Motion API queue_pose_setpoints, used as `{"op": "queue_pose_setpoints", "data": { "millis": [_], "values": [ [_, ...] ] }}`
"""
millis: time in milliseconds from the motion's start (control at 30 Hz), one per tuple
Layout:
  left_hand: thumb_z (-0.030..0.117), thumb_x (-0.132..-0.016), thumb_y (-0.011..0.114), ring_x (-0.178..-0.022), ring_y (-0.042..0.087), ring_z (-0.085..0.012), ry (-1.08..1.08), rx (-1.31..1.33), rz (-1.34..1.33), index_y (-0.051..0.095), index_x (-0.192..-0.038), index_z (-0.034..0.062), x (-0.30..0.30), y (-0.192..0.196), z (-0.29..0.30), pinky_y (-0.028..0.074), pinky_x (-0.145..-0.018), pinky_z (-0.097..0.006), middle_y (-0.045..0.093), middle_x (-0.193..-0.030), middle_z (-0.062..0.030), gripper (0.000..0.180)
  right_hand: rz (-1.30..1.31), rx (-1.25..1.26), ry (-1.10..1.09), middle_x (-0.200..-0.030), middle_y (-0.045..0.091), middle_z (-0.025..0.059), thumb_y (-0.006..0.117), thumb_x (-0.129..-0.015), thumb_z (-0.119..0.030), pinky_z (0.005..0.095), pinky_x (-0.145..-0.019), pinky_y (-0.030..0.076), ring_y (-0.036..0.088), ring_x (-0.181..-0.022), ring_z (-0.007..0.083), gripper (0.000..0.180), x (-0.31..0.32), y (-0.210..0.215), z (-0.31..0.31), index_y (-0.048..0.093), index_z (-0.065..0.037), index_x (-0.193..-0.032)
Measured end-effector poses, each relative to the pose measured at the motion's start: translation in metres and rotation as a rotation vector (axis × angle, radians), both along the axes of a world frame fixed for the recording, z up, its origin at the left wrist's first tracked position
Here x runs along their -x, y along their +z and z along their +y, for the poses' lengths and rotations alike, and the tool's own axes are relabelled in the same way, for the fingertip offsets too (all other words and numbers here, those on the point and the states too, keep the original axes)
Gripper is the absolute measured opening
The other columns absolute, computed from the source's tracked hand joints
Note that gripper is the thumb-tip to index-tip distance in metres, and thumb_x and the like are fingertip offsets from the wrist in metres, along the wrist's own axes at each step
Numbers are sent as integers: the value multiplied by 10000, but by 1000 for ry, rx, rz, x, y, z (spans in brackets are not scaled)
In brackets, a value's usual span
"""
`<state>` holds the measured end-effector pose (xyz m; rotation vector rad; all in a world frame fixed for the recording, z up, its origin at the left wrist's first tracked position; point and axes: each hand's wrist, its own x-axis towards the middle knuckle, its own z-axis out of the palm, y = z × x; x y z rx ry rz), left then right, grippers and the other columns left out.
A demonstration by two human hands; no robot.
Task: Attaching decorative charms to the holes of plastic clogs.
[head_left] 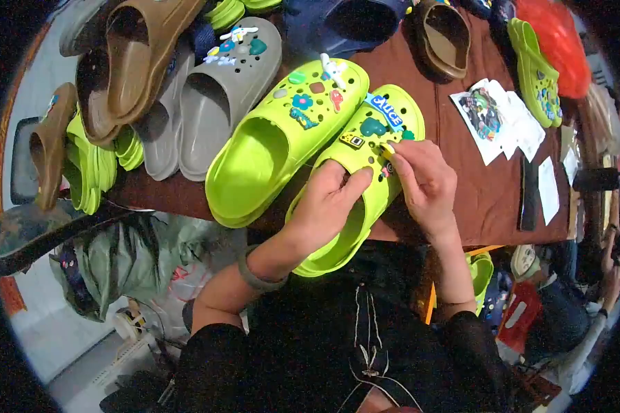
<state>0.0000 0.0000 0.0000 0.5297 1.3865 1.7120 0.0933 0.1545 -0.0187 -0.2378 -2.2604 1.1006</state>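
The left hand (327,203) grips the lime-green clog (365,148). The right hand (424,182) pinches a small yellow charm (388,149) against that clog's perforated upper

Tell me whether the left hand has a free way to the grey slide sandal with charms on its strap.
Probably yes. The left hand rests on the lime-green clog, and only the second lime-green clog lies low between it and the grey slide sandal; reaching over looks easy.

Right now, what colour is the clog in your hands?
Bright lime green; the clog shows best in the head view.
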Motion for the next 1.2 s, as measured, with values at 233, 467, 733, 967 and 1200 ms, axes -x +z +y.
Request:
{"op": "queue_pose_setpoints", "data": {
  "millis": [233,467,733,967,1200],
  "values": [
    [173,-975,483,-912,562,-106,66,3,-95,535,-1163,-24,-4,-5,-1,460,-800,-274,616,-1021,-60,278,111,-406,1,-889,612,53,749,-695,-57,358,-750,416,571,-798,220,314,2,15,-10,677,-73,-1000],
    [186,-981,480,-869,552,-110,69,53,109,533,-1142,-24,-7,-8,-5,454,-777,-278,615,-969,-69,270,-34,-817,-14,-961,606,51,673,-656,-113,463,-898,376,582,-860,202,399,-7,36,-18,643,-34,-1046],
    [198,-982,484,-850,536,-93,69,0,116,539,-1138,-20,-7,-4,-4,450,-756,-269,609,-956,-56,273,-5,-567,36,-927,600,80,712,-703,-41,417,-815,450,591,-828,247,295,3,33,-11,639,-51,-989],
    [207,-985,476,-841,517,-72,11,33,-10,538,-1170,-8,-5,0,-6,445,-748,-258,596,-956,-20,290,-12,-670,86,-935,581,121,666,-677,-19,420,-798,488,586,-825,290,355,-4,39,-8,618,-2,-1028],
    [156,-987,458,-1068,529,-110,-9,65,-70,481,-1258,-8,-9,-6,-13,429,-934,-288,565,-1183,-62,318,-177,-661,207,-1012,547,153,600,-693,-53,482,-918,424,556,-922,299,418,-6,52,-11,586,23,-1103]
  ]
}}
